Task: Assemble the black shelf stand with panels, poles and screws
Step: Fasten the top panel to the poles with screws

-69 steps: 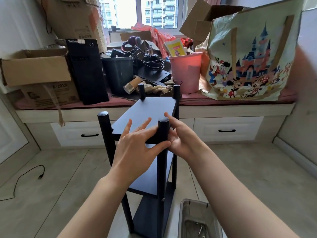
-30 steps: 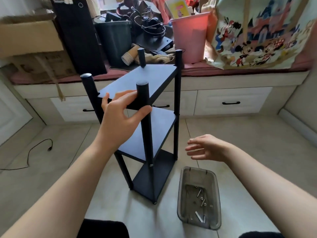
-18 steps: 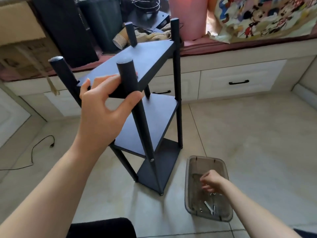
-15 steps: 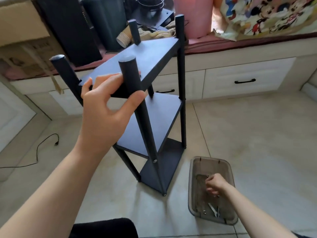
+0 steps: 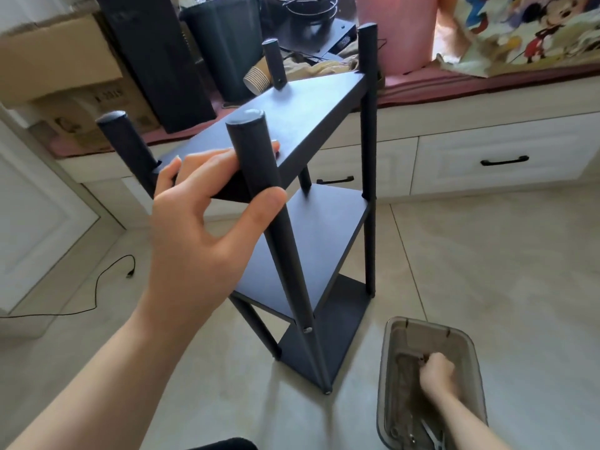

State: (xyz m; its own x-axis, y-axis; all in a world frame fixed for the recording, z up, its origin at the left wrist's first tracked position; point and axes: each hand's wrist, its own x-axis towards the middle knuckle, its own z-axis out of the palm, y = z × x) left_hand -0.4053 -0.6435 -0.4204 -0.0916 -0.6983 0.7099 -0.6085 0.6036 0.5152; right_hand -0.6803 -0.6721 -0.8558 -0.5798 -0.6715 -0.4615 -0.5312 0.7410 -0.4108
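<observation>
The black shelf stand (image 5: pixel 324 241) stands on the tiled floor with three panels and several upright poles. My left hand (image 5: pixel 201 228) grips the near edge of the top panel (image 5: pixel 302 112), thumb against the near pole (image 5: pixel 256 164). My right hand (image 5: pixel 436 373) reaches down into the grey plastic tray (image 5: pixel 472 355) at lower right, fingers curled among the small metal screws (image 5: pixel 418 438); what the fingers hold is hidden.
A window seat with white drawers (image 5: pixel 500 157) runs behind the stand, piled with cardboard boxes (image 5: pixel 58 79), a black bin (image 5: pixel 227 43), a pink bucket (image 5: pixel 399 30) and a printed bag (image 5: pixel 535 27). A black cable (image 5: pixel 97 287) lies on the floor at left.
My right hand left the near pole and dropped into the tray of screws. My left hand kept its hold on the top panel. The view tilted down.
</observation>
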